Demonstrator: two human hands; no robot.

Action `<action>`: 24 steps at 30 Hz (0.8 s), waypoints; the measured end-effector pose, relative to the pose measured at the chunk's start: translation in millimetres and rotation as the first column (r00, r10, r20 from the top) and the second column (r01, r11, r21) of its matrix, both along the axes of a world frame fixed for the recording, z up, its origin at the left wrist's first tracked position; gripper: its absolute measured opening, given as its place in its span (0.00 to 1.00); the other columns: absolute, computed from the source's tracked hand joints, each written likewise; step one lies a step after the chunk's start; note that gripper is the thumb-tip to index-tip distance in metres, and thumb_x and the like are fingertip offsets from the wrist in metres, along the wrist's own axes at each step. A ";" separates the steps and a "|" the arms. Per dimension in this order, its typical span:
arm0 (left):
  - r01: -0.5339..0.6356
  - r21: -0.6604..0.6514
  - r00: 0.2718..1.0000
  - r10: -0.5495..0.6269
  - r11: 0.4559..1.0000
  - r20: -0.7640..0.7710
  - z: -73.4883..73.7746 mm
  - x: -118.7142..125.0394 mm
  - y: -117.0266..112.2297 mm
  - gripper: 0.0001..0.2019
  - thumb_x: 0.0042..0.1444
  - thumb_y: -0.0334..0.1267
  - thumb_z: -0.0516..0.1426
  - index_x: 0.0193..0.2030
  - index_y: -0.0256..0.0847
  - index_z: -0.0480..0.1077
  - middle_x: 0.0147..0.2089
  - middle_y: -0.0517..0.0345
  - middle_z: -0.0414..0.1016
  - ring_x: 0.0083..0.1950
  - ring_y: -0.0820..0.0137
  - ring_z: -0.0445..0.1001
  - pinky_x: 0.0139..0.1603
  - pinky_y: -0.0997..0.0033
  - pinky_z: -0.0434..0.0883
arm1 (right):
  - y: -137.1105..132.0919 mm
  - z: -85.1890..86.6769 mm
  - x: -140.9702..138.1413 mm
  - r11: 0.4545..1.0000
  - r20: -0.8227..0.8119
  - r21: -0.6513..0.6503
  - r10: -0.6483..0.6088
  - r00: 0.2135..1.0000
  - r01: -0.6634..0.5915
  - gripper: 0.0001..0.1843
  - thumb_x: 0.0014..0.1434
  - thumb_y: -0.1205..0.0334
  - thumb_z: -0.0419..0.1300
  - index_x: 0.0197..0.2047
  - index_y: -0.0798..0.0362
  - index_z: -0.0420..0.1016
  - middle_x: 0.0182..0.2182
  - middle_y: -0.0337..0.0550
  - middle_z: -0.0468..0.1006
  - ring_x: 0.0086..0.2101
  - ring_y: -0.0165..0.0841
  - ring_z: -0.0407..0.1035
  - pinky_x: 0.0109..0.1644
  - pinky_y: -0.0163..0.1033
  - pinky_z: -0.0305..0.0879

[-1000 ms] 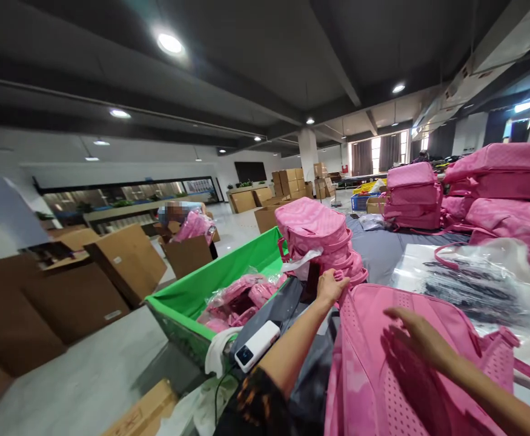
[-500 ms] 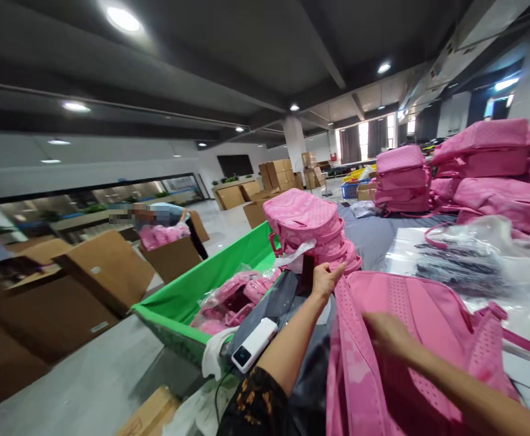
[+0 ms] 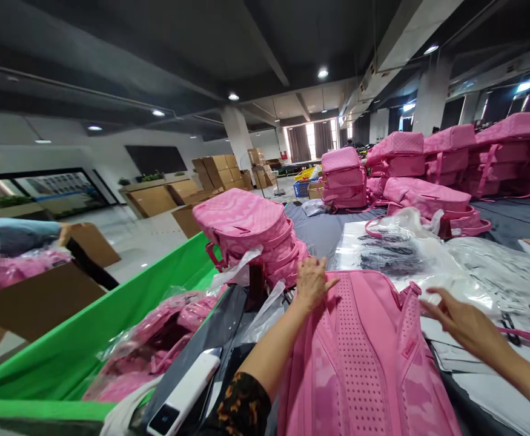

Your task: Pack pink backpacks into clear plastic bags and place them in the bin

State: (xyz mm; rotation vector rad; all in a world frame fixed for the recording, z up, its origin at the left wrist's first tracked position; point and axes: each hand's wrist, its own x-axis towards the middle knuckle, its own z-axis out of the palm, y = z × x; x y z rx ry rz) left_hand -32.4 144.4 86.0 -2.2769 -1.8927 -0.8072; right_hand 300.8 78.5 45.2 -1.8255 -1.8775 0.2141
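Note:
A pink backpack (image 3: 355, 351) lies in front of me with its perforated back panel and shoulder straps facing up. My left hand (image 3: 312, 283) is at its upper left corner, thumb apart from the fingers and no grip visible. To the right of the bag, my right hand (image 3: 462, 321) hovers with fingers stretched and apart, holding nothing, near a shoulder strap (image 3: 410, 330). Just beyond my left hand sits a pile of pink backpacks (image 3: 241, 218) with a white strip hanging from it.
Left of the table is a green-lined bin (image 3: 42, 363) holding plastic-wrapped pink bags (image 3: 155, 339). A white power bank (image 3: 185, 393) lies near the table edge. Clear plastic bags (image 3: 487, 272) and stacked pink backpacks (image 3: 446, 151) occupy the right. A person (image 3: 17, 233) bends over a carton (image 3: 42, 303).
My right hand has come away from the backpack's left strap to beyond its right side and opened. The backpack now lies flatter and straighter. My view has turned right.

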 end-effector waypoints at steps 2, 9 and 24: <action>0.217 -0.016 0.972 -0.218 0.976 -0.091 1.9 33.0 2.0 0.22 0.63 0.45 0.63 0.62 0.43 0.72 0.63 0.45 0.74 0.66 0.52 0.66 0.69 0.49 0.62 | 41.9 15.6 2.3 0.989 -0.046 -0.129 -0.082 0.996 0.076 0.31 0.61 0.31 0.50 0.46 0.51 0.74 0.24 0.48 0.78 0.28 0.49 0.76 0.31 0.46 0.66; 0.611 -0.171 0.791 -0.588 0.773 0.168 -21.3 130.5 26.6 0.40 0.58 0.38 0.65 0.75 0.45 0.55 0.70 0.46 0.67 0.69 0.55 0.64 0.69 0.51 0.64 | 47.6 42.6 -36.4 0.980 -0.193 0.195 0.082 0.978 -0.044 0.25 0.59 0.31 0.50 0.35 0.45 0.65 0.28 0.43 0.78 0.30 0.42 0.76 0.35 0.42 0.68; 0.555 0.041 0.661 -0.410 0.831 -0.629 -30.4 59.7 -87.0 0.05 0.61 0.31 0.60 0.32 0.40 0.74 0.29 0.56 0.78 0.49 0.61 0.74 0.67 0.55 0.60 | 50.3 40.1 -16.5 0.967 -0.477 0.253 0.152 0.866 -0.031 0.34 0.53 0.23 0.53 0.30 0.49 0.69 0.22 0.39 0.71 0.24 0.34 0.64 0.28 0.39 0.61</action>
